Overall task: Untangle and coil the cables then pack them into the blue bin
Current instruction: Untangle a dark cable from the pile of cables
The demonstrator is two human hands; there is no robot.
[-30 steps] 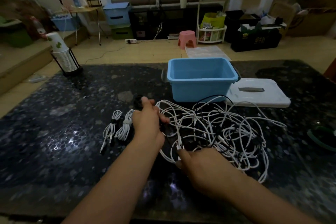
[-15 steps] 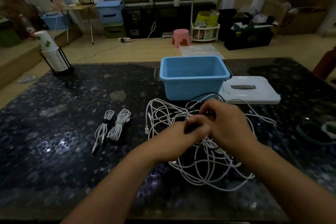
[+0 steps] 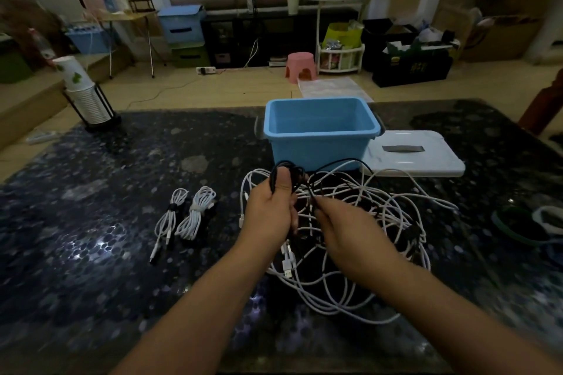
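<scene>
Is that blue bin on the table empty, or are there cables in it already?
Empty, as far as the view shows. The blue bin shows only bare walls inside, and its white lid lies beside it. The part of the floor behind the near wall is hidden.

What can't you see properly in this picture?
- Head view: right hand fingertips, turned away behind the hand.
- Where the black cable ends, lost in the white cable tangle.
- Green ring at the right, dark and blurred.
- Blue bin floor, hidden by its front wall.

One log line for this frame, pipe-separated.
left hand holds black cable loops | right hand pinches it | blue bin empty | two coils aside
</scene>
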